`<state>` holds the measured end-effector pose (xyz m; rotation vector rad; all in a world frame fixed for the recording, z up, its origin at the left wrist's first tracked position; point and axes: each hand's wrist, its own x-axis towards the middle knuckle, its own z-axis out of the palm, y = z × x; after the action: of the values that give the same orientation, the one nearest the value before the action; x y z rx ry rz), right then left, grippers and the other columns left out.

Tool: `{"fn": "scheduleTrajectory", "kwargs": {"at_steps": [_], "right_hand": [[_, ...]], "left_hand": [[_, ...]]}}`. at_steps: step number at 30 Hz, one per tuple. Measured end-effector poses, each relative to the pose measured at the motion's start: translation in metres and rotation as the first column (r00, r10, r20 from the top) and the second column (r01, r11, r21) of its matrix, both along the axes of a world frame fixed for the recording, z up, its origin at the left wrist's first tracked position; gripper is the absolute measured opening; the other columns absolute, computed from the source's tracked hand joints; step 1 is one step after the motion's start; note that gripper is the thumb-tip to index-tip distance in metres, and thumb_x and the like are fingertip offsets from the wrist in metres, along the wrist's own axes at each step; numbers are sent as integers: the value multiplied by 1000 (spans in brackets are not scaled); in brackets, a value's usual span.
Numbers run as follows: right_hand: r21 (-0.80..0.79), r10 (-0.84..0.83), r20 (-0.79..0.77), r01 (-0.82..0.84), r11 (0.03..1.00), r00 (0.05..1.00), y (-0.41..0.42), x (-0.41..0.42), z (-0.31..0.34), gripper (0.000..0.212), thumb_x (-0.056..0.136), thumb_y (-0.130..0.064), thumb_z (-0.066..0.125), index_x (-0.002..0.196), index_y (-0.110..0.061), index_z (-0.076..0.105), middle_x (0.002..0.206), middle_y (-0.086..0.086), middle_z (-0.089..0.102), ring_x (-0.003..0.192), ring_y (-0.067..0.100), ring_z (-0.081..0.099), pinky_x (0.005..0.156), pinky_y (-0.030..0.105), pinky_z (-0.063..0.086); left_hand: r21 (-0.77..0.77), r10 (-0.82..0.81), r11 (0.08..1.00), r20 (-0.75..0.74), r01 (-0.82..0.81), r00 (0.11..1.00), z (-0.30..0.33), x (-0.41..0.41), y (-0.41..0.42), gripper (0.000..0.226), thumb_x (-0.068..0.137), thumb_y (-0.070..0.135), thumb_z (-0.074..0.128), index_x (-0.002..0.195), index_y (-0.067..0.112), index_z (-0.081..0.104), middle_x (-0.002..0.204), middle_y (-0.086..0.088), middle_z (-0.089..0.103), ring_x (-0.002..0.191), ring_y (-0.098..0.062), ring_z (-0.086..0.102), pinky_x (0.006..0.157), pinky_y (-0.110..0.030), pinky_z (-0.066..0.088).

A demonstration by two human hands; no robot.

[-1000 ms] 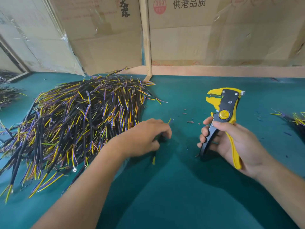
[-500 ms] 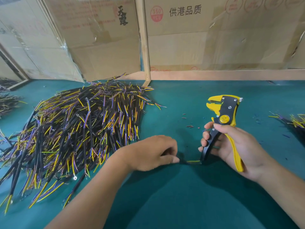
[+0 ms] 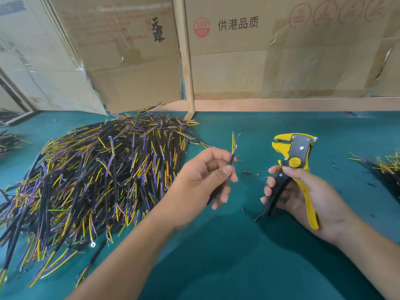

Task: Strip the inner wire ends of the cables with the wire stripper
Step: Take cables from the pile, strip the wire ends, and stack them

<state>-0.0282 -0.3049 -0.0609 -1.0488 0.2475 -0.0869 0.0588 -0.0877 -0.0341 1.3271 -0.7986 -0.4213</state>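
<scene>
My left hand pinches a short black cable between thumb and fingers and holds it upright above the green table. Its thin coloured inner wires fan upward from the sheath. My right hand grips the yellow and black wire stripper by its handles, jaws pointing up and left. The stripper's jaws are apart from the cable, a hand's width to its right. A large pile of black cables with yellow, blue and brown inner wires lies at the left.
A smaller heap of cables lies at the right edge. Bits of stripped insulation are scattered between my hands. Cardboard boxes and a wooden post stand along the back of the green table.
My left hand has lifted one cable off the table and turned it upright, moving toward the stripper. My right hand with the stripper has stayed nearly still.
</scene>
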Motion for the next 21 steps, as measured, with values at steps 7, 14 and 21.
{"fn": "scheduleTrajectory", "kwargs": {"at_steps": [7,14,21], "right_hand": [[5,15,-6,-15,1000,1000,0,0,0,30,83,-27,63,102,-4,65,86,18,56,73,33,58,68,46,59],[3,18,-5,-18,1000,1000,2,0,1,30,83,-27,62,102,-3,65,85,17,55,73,32,58,69,46,59],[5,19,-9,-19,1000,1000,3,0,1,31,82,-27,63,102,-3,66,86,18,56,72,32,59,71,48,59]], "left_hand": [[35,66,997,23,-66,998,-1,-8,-6,18,106,22,45,116,19,59,66,1,54,47,-17,22,45,-22,22],[49,78,996,62,-81,995,-2,-7,-5,15,107,25,40,113,22,53,66,1,58,47,-15,26,46,-22,23],[32,10,999,29,-11,1000,-5,-5,-3,11,106,22,40,117,19,39,74,-5,64,42,-16,23,43,-20,22]]}}
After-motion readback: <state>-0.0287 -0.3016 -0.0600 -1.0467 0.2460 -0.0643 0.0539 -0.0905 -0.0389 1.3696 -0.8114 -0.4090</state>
